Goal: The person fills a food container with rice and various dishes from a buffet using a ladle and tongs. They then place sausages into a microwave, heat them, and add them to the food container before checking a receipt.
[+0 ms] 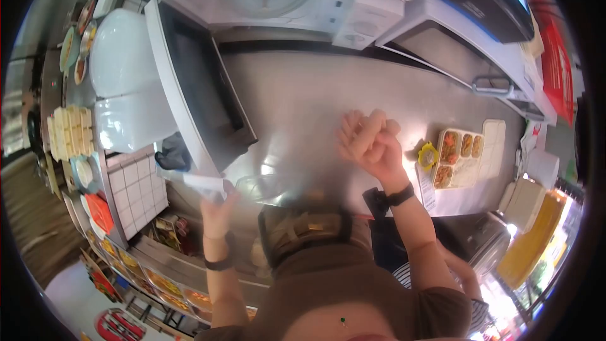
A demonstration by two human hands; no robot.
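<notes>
Pinched between the fingers of the left hand (218, 205) is a thin white object (202, 182) — a folded slip or a wrapped utensil, too blurred to tell which — held low by the edge of the tiled ledge (136, 189), just beside a clear plastic lid or container (255, 187) on the steel counter (303, 101). The right hand (372, 142) is raised above the counter with its fingers curled loosely together; nothing can be seen in it, and whether anything small is enclosed cannot be told. A dark band is worn on each wrist.

To the right, a compartmented meal tray (461, 158) filled with side dishes is set flat on the counter near a yellow object (428, 155), well within reach of the raised hand — seemingly kept level so the portions stay separate. A white appliance with its dark door swung open (202, 95) stands on the left, and stacked containers (71, 129) are kept beyond it, clear of the working area.
</notes>
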